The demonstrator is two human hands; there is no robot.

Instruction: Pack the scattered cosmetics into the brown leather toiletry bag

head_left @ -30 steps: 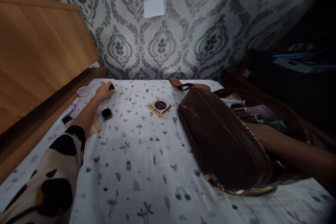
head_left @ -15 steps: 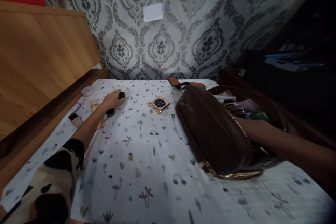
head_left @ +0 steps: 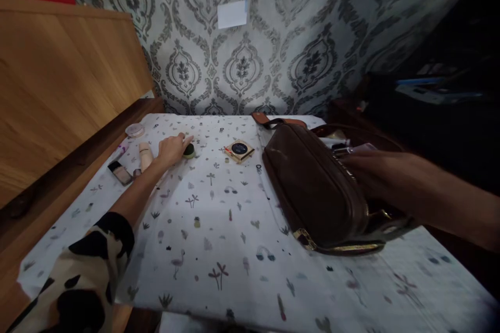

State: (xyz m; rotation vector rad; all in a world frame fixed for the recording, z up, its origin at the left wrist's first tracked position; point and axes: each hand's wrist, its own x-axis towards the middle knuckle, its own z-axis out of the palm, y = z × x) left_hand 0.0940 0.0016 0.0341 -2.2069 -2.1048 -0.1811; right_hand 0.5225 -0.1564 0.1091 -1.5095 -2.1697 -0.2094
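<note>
On the left of the cloth, my left hand has its index finger stretched out over a small dark-lidded green jar. The jar rests on the cloth by the fingertips, and the other fingers are partly out of sight. My right hand reaches into the open mouth of a brown leather bag; its fingers are hidden and smeared by motion. White and clear items, among them a white tube, poke up inside the bag. Between the hands lies a gold square compact with a round black centre.
Near my left forearm are a beige tube, a foundation bottle with a black cap, a purple-and-white tube and a round clear container. A wooden cabinet stands left. The patterned wall rises behind.
My left hand has shifted slightly right and loosened from the jar, which now sits on the cloth. My right hand has risen a little within the bag's mouth. The view has tilted slightly.
</note>
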